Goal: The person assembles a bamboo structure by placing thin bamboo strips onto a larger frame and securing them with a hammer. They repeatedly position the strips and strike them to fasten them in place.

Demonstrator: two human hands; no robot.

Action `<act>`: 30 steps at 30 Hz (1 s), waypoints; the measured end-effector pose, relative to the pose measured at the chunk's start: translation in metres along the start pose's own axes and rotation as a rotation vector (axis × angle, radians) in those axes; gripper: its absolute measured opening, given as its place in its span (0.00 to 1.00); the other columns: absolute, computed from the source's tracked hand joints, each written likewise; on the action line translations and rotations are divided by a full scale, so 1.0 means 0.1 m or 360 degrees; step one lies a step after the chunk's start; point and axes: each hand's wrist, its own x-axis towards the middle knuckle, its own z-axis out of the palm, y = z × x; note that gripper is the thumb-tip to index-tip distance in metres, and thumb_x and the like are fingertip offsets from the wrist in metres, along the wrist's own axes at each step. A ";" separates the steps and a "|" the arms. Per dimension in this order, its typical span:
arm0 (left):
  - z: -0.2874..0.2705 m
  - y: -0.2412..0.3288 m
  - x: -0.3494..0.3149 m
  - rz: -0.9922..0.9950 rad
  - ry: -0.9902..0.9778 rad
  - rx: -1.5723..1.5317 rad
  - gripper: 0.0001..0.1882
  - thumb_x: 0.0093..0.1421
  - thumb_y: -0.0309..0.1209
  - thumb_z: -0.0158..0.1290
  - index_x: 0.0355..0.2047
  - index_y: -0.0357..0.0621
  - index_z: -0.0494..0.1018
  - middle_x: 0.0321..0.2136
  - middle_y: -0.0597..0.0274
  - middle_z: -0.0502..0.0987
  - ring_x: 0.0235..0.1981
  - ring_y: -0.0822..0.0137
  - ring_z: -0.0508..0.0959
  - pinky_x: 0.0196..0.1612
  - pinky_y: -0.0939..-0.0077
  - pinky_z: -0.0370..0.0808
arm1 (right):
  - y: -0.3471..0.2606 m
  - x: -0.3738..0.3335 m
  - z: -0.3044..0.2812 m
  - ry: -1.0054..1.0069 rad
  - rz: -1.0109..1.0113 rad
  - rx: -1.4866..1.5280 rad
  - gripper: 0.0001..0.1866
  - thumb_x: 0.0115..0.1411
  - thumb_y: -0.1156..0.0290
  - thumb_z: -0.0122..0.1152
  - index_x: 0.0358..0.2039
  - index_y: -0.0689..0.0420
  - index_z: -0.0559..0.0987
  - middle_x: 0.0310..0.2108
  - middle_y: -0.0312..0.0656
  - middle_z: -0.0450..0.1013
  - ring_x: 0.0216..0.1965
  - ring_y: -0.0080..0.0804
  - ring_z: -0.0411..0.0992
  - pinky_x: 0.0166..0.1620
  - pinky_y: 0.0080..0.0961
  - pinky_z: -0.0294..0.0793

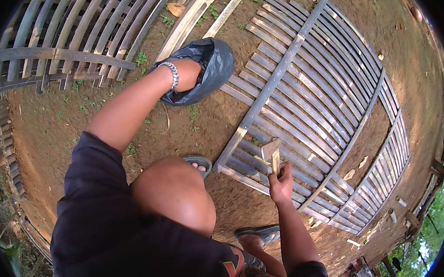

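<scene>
Black bag (214,66) swallows left hand (189,74); right hand (280,184) grips hammer (272,153).

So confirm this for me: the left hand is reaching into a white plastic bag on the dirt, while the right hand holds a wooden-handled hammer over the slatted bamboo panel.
One detail is wrong: the plastic bag is black, not white. The head view shows the left hand reaching into its opening on the dirt, while the right hand holds the wooden-handled hammer over the slatted bamboo panel.

Bag (211,65) left of slatted panel (318,94) on ground (202,132)
</scene>
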 end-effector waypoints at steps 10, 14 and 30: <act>0.52 -0.29 0.44 -0.0384 0.0832 -0.0505 0.19 0.67 0.41 0.49 0.49 0.44 0.78 0.45 0.39 0.82 0.48 0.42 0.81 0.52 0.52 0.76 | -0.19 -0.04 0.07 0.0050 -0.0009 0.0004 0.14 0.54 0.74 0.60 0.40 0.60 0.68 0.29 0.41 0.67 0.29 0.30 0.65 0.35 0.30 0.69; 0.67 -0.40 0.38 -0.0424 0.0944 -0.0576 0.17 0.67 0.38 0.46 0.47 0.43 0.79 0.44 0.39 0.82 0.48 0.42 0.81 0.51 0.51 0.76 | -0.12 -0.04 0.14 0.0056 0.0085 0.0011 0.14 0.55 0.72 0.60 0.40 0.60 0.68 0.28 0.42 0.67 0.29 0.31 0.65 0.35 0.32 0.69; 0.59 -0.43 0.18 -0.0497 0.1078 -0.0510 0.12 0.62 0.29 0.55 0.46 0.48 0.81 0.38 0.38 0.81 0.43 0.37 0.80 0.46 0.47 0.77 | -0.28 -0.35 0.13 0.0212 0.0240 -0.0030 0.16 0.53 0.70 0.61 0.41 0.60 0.69 0.27 0.47 0.69 0.28 0.39 0.68 0.36 0.36 0.71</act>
